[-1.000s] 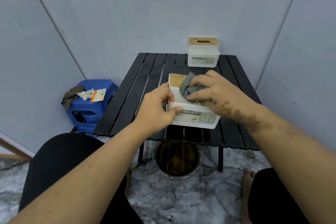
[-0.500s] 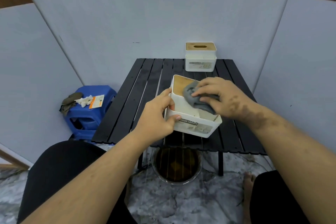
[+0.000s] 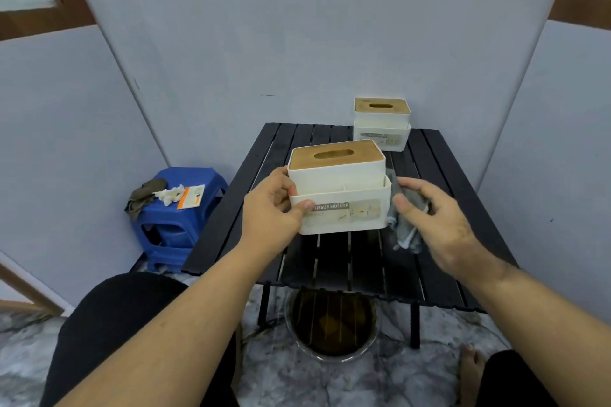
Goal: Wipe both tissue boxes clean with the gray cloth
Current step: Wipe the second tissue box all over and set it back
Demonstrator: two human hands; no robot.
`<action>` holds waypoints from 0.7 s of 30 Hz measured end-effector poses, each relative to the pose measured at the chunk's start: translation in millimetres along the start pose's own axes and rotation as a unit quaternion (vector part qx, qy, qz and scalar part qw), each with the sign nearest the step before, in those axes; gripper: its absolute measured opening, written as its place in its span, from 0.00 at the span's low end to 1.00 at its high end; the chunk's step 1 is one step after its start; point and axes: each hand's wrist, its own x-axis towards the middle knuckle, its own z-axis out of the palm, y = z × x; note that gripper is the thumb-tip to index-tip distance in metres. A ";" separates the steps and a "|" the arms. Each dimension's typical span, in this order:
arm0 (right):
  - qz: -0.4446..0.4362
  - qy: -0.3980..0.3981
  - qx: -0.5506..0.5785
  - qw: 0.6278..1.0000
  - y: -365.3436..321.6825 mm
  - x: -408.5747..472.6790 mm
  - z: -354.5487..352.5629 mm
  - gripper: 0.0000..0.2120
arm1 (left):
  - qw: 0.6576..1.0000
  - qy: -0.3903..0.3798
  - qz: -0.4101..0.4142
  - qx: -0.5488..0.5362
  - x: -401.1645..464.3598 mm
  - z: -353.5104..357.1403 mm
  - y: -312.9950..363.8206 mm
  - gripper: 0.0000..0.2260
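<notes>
Left hand (image 3: 271, 208) grips the near tissue box (image 3: 337, 190) by its left end, thumb on the front label, box lifted above the black slatted table (image 3: 429, 241). Right hand (image 3: 433, 218) clutches the gray cloth (image 3: 408, 225) against the box's right side. Second tissue box (image 3: 382, 124) stands at the table's far edge.

Two white plastic tissue boxes (image 3: 340, 205) (image 3: 382, 129) have tan wooden lids; crumpled gray cloth (image 3: 408, 225); black slatted bench (image 3: 429, 175); blue plastic stool (image 3: 175, 228).
</notes>
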 end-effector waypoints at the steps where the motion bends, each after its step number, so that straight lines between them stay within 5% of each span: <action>1: -0.011 -0.006 -0.026 1.000 0.0 2.7 8.3 0.29 | 1.000 0.006 -0.005 -0.011 4.6 -2.3 1.9 0.14; 4: -0.049 0.028 -0.075 0.996 -5.1 17.8 26.7 0.40 | 0.999 0.003 -0.007 -0.044 21.9 -10.3 4.2 0.15; 11: -0.074 0.012 -0.170 0.983 -17.0 89.6 48.7 0.41 | 0.997 -0.042 -0.038 -0.059 75.4 -25.1 -17.7 0.19; 21: -0.065 -0.003 -0.202 0.977 14.4 220.1 101.3 0.39 | 0.997 -0.007 -0.074 -0.021 190.8 -27.1 -97.0 0.31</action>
